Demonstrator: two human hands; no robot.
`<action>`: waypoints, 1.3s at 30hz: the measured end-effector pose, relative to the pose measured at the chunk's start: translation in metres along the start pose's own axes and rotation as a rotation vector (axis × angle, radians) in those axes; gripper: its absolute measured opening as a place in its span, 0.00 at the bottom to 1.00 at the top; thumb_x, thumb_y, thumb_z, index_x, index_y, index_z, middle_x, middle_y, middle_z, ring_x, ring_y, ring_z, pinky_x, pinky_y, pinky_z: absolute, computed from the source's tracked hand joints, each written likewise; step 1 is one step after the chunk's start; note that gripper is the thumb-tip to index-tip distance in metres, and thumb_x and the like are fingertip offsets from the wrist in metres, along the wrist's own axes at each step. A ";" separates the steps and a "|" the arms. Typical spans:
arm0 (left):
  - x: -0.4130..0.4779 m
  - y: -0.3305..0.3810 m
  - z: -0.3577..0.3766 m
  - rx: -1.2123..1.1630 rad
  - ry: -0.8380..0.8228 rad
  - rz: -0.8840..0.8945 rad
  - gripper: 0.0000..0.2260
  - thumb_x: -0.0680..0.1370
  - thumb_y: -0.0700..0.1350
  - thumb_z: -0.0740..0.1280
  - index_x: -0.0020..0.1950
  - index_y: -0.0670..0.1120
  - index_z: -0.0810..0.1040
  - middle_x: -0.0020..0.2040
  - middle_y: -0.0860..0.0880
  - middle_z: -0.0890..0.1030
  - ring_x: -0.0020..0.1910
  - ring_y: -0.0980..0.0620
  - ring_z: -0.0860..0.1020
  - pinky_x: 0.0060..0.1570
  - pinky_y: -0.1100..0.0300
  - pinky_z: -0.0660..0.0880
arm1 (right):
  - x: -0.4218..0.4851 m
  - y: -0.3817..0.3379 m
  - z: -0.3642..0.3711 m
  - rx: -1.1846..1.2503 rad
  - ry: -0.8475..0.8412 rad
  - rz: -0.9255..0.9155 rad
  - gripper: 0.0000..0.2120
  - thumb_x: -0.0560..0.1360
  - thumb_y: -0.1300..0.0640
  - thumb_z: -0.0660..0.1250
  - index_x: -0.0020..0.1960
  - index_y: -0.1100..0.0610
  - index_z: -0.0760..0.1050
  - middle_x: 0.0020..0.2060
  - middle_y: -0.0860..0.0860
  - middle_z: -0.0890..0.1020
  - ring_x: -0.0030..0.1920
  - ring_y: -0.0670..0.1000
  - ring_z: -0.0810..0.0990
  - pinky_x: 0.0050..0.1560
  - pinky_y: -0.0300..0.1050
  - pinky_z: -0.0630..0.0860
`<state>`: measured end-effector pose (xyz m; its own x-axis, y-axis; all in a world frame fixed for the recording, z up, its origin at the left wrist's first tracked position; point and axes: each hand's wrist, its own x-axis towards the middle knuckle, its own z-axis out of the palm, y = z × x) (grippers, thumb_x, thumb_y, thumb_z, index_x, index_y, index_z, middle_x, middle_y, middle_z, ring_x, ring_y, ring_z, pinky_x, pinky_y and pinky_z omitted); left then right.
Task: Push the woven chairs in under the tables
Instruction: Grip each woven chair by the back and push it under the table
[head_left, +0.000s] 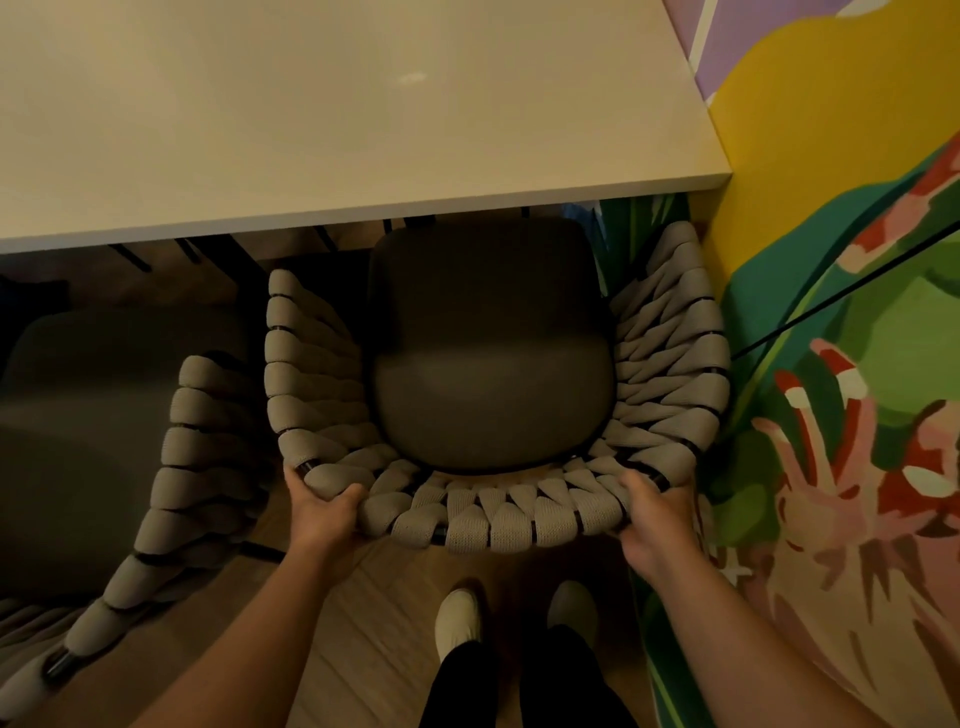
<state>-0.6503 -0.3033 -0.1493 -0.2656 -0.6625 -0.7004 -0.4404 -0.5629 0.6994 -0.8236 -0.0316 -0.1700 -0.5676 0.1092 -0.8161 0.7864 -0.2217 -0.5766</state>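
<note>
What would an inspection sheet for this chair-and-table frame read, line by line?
Surface: white table, its near edge above the chair's front.
Job's things: woven chair with a dark cushion, most of the seat out from under the table; second woven chair beside it on the left.
Clutter: nothing seen.
Grippers: left hand grips the back rim's left corner; right hand grips the right corner.
Cables: thin dark line across the mural; cable or paint, cannot tell.
Surroundings: painted mural wall close on the right; wooden floor; light shoes.
</note>
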 end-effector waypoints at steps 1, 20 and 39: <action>0.002 0.001 0.001 0.021 -0.001 -0.009 0.44 0.79 0.32 0.66 0.78 0.69 0.47 0.75 0.43 0.64 0.63 0.37 0.74 0.47 0.37 0.80 | -0.006 -0.003 0.002 -0.015 -0.030 -0.009 0.35 0.77 0.68 0.69 0.77 0.47 0.61 0.65 0.57 0.78 0.60 0.61 0.81 0.54 0.68 0.79; 0.002 -0.002 0.036 1.898 -0.483 0.780 0.51 0.62 0.85 0.34 0.61 0.56 0.80 0.52 0.52 0.82 0.50 0.53 0.79 0.53 0.52 0.72 | -0.003 -0.022 0.017 -2.239 -0.559 -1.111 0.53 0.64 0.16 0.33 0.57 0.50 0.80 0.47 0.49 0.83 0.46 0.51 0.80 0.47 0.49 0.75; 0.001 -0.002 0.034 1.834 -0.500 0.874 0.58 0.55 0.87 0.31 0.52 0.52 0.83 0.29 0.54 0.67 0.29 0.55 0.65 0.31 0.58 0.60 | -0.006 -0.022 0.016 -2.224 -0.592 -1.097 0.61 0.57 0.13 0.31 0.56 0.53 0.82 0.37 0.48 0.79 0.38 0.49 0.76 0.43 0.45 0.73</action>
<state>-0.6791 -0.2860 -0.1560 -0.8429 -0.0862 -0.5310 -0.1623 0.9818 0.0983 -0.8414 -0.0424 -0.1519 -0.4156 -0.7587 -0.5016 -0.8476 0.5231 -0.0889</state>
